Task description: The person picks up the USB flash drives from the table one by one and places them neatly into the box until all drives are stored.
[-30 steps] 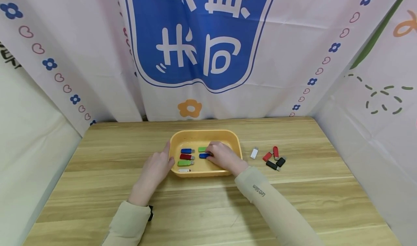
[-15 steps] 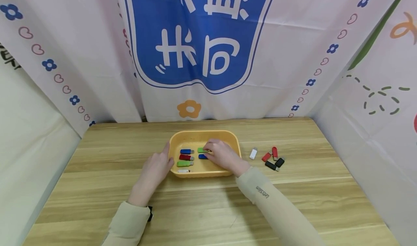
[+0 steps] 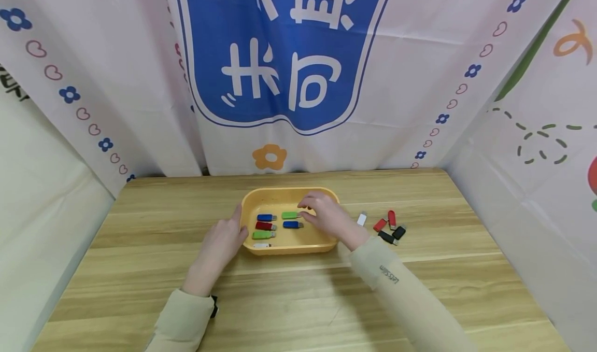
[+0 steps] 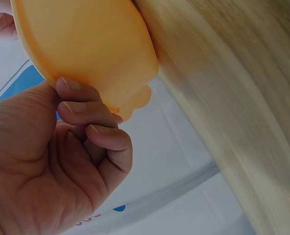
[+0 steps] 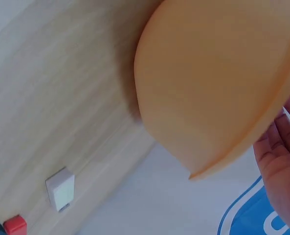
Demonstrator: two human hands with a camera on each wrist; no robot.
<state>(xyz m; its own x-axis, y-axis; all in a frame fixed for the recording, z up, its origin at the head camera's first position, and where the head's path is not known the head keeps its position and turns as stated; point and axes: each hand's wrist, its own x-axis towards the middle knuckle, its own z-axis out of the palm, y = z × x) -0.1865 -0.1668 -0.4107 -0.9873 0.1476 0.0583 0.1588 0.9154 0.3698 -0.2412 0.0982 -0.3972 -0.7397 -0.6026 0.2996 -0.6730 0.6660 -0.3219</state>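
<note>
My left hand [image 3: 221,243] grips the left end of a yellow plastic tray [image 3: 289,250]; the left wrist view shows its curled fingers [image 4: 113,139] against the outer wall. Inside the tray, a left column of USB sticks runs blue [image 3: 266,217], dark red [image 3: 265,226], green [image 3: 263,235] and white [image 3: 262,245], the white one partly hidden by the front rim. To their right lie a green stick [image 3: 290,215] and a blue stick [image 3: 292,224]. Over the tray's right part is my right hand [image 3: 326,214], thumb and fingers apart, holding nothing.
Right of the tray, on the wooden table [image 3: 289,300], lie a white USB stick [image 3: 361,219], two red ones, one of them upright in the view [image 3: 392,219], and two black ones, the nearer one [image 3: 386,237] slanted. A printed cloth [image 3: 406,82] hangs behind the table.
My right hand has let go of the blue USB stick and drawn back up and right, so both right-column sticks show more fully. The left hand has stayed on the tray.
</note>
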